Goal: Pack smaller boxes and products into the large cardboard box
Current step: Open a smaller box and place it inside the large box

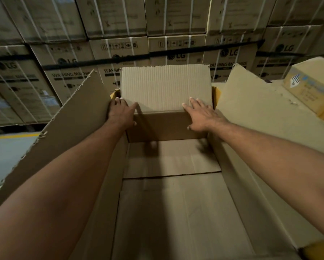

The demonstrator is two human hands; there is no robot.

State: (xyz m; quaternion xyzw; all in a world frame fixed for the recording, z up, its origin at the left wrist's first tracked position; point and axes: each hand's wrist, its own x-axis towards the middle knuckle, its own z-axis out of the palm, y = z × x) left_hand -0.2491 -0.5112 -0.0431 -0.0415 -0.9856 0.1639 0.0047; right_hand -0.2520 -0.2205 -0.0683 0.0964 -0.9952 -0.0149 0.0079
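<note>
A large open cardboard box (168,203) fills the lower middle of the head view, and its inside holds nothing. Its far flap (165,87) stands upright, ribbed side toward me. My left hand (121,113) rests on the far left corner of the box, fingers spread over the rim where the flap begins. My right hand (200,117) lies flat on the far wall just below the flap's fold, fingers apart. The left side flap (67,132) and the right side flap (266,117) lean outward. Neither hand holds anything.
A smaller printed carton (313,91) sits at the right, beyond the right flap. A wall of stacked washing-machine cartons (138,34) rises behind the box. Grey floor with a yellow line (13,136) shows at the left.
</note>
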